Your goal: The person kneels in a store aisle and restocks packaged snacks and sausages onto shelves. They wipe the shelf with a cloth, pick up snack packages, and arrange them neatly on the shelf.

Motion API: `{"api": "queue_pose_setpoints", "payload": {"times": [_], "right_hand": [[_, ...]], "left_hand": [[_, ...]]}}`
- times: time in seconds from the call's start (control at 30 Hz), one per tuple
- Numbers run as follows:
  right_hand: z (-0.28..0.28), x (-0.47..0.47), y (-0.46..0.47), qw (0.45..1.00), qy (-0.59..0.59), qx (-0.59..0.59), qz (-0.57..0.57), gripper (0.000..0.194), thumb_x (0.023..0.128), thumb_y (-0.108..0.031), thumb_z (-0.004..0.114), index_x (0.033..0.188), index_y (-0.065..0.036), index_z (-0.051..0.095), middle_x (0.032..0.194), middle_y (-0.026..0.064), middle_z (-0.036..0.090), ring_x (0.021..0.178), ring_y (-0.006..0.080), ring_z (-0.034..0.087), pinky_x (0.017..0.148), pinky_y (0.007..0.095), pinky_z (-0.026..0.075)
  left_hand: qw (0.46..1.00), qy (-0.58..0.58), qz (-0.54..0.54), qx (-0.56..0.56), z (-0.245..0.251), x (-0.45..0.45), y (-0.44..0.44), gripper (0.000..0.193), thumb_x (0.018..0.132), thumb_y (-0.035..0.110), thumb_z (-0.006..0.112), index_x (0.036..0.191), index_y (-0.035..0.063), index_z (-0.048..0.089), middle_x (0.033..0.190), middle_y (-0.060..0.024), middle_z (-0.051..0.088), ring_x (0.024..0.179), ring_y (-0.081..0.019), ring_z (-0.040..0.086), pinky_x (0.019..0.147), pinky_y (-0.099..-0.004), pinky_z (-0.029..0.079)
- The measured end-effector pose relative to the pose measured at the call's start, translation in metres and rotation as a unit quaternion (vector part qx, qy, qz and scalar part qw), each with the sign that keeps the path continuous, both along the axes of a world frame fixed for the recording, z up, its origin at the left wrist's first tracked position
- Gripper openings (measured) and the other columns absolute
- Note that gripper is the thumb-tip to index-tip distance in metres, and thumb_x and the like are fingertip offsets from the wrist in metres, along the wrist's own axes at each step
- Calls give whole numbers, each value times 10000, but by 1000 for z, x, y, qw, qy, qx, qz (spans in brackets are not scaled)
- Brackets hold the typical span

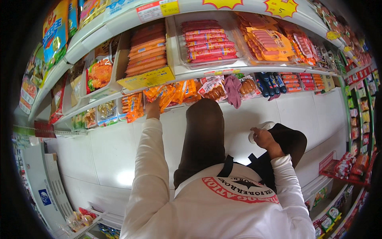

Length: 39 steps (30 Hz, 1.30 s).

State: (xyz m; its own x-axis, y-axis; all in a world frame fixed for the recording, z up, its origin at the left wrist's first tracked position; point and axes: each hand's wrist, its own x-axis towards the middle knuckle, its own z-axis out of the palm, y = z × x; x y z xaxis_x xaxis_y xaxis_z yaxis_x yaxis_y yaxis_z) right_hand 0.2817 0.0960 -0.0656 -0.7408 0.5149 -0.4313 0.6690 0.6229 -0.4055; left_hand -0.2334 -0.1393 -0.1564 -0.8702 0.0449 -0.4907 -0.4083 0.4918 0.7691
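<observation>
My left hand (153,107) reaches to the lower shelf, among orange sausage packets (168,95). The packets cover its fingers, so whether they grip one is hidden. Left of that hand, more orange packets (133,106) fill a clear bin and spill over its front. My right hand (264,138) hovers near my bent knee with nothing in it, the index finger partly extended. To the right of the orange packets are pink-and-white packs of brown sausages (212,88). A mauve cloth (232,89) hangs over the shelf front.
Above, a shelf holds a yellow carton of orange-wrapped sausages (146,56), a clear tray of red-wrapped sausages (209,41) and flat sausage packs (267,43). Its white front edge (191,71) overhangs my left hand. A red wire basket (328,167) and snack racks stand at right.
</observation>
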Motion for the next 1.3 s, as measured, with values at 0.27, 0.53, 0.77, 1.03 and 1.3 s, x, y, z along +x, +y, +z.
{"api": "queue_pose_setpoints", "payload": {"times": [0.27,0.53,0.77,1.03,1.3], "right_hand": [[-5,-18,-6,998,-4,15,63,382,861,-142,601,1237,-72,599,1015,168,710,965,359,673,861,440,524],[20,-48,-9,993,102,-6,55,400,829,-52,636,1225,-28,583,1109,226,662,1007,434,624,874,471,511],[52,-96,-25,896,273,-343,-78,407,951,-122,605,1338,-29,520,1137,144,673,1001,219,666,860,329,533],[101,-108,-71,636,403,-634,-173,468,980,-219,618,1380,-27,470,1288,68,601,1194,164,574,1037,338,445],[107,-75,-60,647,476,-557,-213,479,979,-266,619,1365,-20,476,1279,69,607,1155,152,593,1002,320,462]], "left_hand": [[960,-212,63,174,38,16,-12,467,833,140,760,1244,196,545,1149,-41,621,950,-225,614,774,-345,541],[905,-203,84,364,48,59,-71,399,902,127,678,1264,75,519,1177,-63,616,1032,-199,607,817,-345,540],[871,-147,-78,463,160,158,-90,390,963,119,599,1332,64,484,1156,-72,645,951,-157,640,697,-264,529],[859,-106,-355,353,219,251,9,440,985,121,576,1397,61,430,1020,-73,673,594,-108,613,471,-199,458],[829,-71,-419,363,214,262,39,457,998,134,568,1424,43,428,1133,-85,663,843,-154,663,704,-259,523]]}}
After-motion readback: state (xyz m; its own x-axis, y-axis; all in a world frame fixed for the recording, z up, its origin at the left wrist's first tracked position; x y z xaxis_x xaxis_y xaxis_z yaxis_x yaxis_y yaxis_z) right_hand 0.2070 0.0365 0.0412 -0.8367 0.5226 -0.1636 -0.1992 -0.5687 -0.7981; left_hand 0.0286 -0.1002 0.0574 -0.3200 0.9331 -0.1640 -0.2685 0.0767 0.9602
